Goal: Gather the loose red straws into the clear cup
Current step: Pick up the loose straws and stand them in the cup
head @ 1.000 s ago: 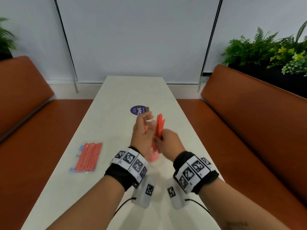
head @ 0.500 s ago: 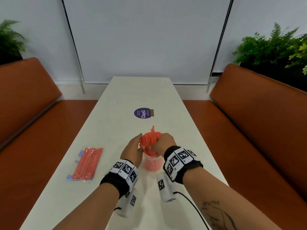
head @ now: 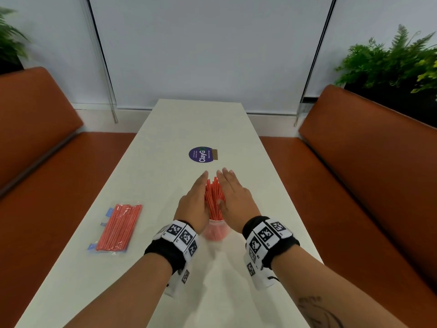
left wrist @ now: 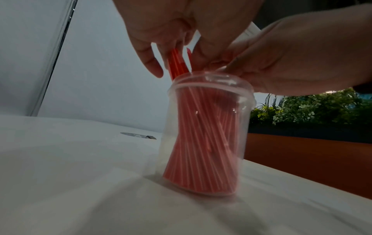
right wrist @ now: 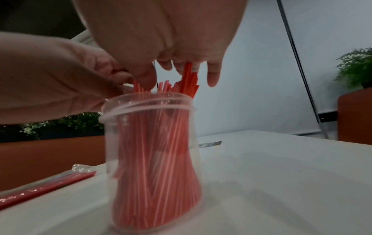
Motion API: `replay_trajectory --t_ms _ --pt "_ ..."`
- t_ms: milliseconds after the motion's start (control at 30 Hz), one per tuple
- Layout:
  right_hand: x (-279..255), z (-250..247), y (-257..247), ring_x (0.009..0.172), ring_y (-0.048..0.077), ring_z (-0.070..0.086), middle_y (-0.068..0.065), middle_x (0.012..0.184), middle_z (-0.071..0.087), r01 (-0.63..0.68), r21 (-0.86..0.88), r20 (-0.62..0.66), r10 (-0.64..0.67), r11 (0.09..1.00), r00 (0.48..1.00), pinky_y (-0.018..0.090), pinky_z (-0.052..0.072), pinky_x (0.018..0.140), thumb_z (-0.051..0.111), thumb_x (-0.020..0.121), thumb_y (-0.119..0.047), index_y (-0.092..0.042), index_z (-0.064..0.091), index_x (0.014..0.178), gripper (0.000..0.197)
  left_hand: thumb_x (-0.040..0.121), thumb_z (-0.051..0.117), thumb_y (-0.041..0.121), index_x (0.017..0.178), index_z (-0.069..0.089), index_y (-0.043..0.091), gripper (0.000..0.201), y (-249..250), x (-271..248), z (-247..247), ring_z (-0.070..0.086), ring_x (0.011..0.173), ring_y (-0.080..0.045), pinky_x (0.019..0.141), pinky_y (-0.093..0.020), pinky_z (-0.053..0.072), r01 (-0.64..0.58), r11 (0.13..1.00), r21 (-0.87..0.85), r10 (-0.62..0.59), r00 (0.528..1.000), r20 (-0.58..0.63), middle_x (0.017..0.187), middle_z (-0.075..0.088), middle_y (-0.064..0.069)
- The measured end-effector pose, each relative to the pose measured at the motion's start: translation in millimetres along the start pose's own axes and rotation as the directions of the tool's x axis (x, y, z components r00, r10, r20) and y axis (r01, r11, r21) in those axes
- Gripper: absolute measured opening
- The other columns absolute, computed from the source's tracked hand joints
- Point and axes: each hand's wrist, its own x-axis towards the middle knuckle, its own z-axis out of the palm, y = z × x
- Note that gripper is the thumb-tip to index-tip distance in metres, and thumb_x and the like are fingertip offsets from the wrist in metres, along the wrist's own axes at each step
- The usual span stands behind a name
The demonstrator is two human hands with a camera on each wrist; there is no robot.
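A clear cup [head: 216, 232] stands on the white table [head: 196, 124], packed with upright red straws [head: 214, 197] whose tops stick out above its rim. My left hand [head: 195, 202] and right hand [head: 233, 197] flank those tops with straight fingers, palms facing each other and touching the bundle from both sides. The left wrist view shows the cup [left wrist: 207, 98] with the straws [left wrist: 201, 143] fanned out inside it, and fingertips among the straw tips. In the right wrist view the straws [right wrist: 155, 167] fill the cup [right wrist: 149, 105], and neither hand touches its wall.
A sealed plastic packet of red straws [head: 118, 227] lies on the table to the left of the cup. A round purple sticker [head: 202, 154] is on the tabletop beyond the hands. Orange benches [head: 369, 162] run along both sides, with plants behind them.
A second ago my right hand held the straw bundle above the cup. The straws then went down into it, and both hands have since flattened along the bundle's sides.
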Motion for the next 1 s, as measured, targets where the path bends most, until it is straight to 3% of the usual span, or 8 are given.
replay_trajectory --t_ms 133,300,467,533,600,767,867,1000 --pt "4.9 5.7 2.4 0.148 0.017 0.003 0.005 0.159 0.013 0.077 0.096 0.046 -0.082 0.992 0.996 0.035 0.015 0.119 0.040 0.087 -0.006 -0.011 0.016 0.149 0.067 0.077 0.045 -0.003 0.138 0.037 0.012 0.063 -1.4 0.9 5.4 0.044 0.130 -0.021 0.109 -0.027 0.032 -0.067 0.998 -0.022 0.067 0.998 -0.012 0.144 0.041 -0.004" --pt "11.2 8.3 9.5 0.147 0.015 0.012 0.003 0.155 0.029 0.045 0.204 0.092 -0.065 0.978 0.994 0.037 0.010 0.121 0.038 0.088 -0.001 -0.014 0.033 0.144 0.058 0.082 0.055 0.004 0.130 0.043 0.006 0.049 -17.2 1.6 12.0 0.045 0.127 -0.023 0.109 -0.040 0.037 -0.108 0.994 -0.008 0.107 0.994 -0.028 0.140 0.042 -0.007" --pt "7.5 2.8 20.6 0.147 0.013 0.011 0.001 0.154 0.030 -0.045 0.490 -0.153 0.137 0.870 0.979 0.021 0.008 0.115 0.036 0.098 -0.009 -0.016 0.040 0.141 0.044 0.090 0.053 0.014 0.140 0.032 0.007 0.055 -19.9 6.4 5.9 0.035 0.137 -0.020 0.112 -0.030 0.027 -0.098 0.994 -0.038 0.094 0.990 -0.109 0.148 0.036 -0.006" --pt "1.1 9.6 23.6 0.147 0.012 0.006 0.001 0.157 0.022 -0.081 0.449 -0.086 0.133 0.890 0.987 0.023 0.006 0.116 0.033 0.101 -0.018 -0.018 0.031 0.145 0.045 0.092 0.049 0.019 0.141 0.033 0.011 0.052 -21.9 7.4 7.0 0.031 0.140 -0.019 0.115 -0.036 0.025 -0.112 0.992 0.062 0.115 0.992 -0.044 0.151 0.032 -0.004" --pt "-5.1 20.4 21.8 0.148 0.015 0.005 0.002 0.158 0.017 -0.051 0.330 -0.021 0.061 0.943 0.998 0.035 0.008 0.121 0.033 0.101 -0.023 -0.017 0.024 0.148 0.048 0.095 0.043 0.027 0.142 0.031 0.015 0.050 -22.2 7.1 10.4 0.030 0.140 -0.016 0.113 -0.039 0.026 -0.127 0.974 0.186 0.122 0.992 0.040 0.152 0.030 -0.001" --pt "-1.1 18.5 13.2 0.148 0.017 0.004 -0.003 0.159 0.016 -0.068 0.187 0.031 0.063 0.980 0.998 0.043 0.009 0.119 0.035 0.098 -0.014 -0.023 0.023 0.148 0.053 0.093 0.046 0.027 0.142 0.027 0.014 0.054 -14.8 12.1 10.3 0.035 0.136 -0.017 0.109 -0.036 0.028 -0.120 0.966 0.228 0.105 0.991 0.081 0.149 0.033 -0.001" --pt "0.1 14.0 13.8 0.148 0.017 0.002 -0.003 0.159 0.014 -0.062 0.126 0.013 0.061 0.990 0.998 0.045 0.010 0.119 0.037 0.097 -0.017 -0.023 0.021 0.149 0.054 0.092 0.047 0.021 0.145 0.022 0.013 0.059 -9.1 11.0 4.6 0.028 0.141 -0.017 0.114 -0.036 0.021 -0.090 0.979 0.185 0.087 0.996 0.026 0.153 0.028 -0.002" --pt "-6.5 15.8 13.3 0.148 0.016 0.004 -0.001 0.159 0.016 -0.026 0.143 -0.113 0.042 0.989 0.993 0.041 0.015 0.120 0.036 0.097 -0.015 -0.020 0.021 0.149 0.054 0.094 0.040 0.020 0.141 0.035 0.014 0.048 -7.5 1.6 0.1 0.033 0.138 -0.014 0.112 -0.033 0.022 -0.076 0.966 0.248 0.104 0.989 -0.101 0.150 0.035 0.001"
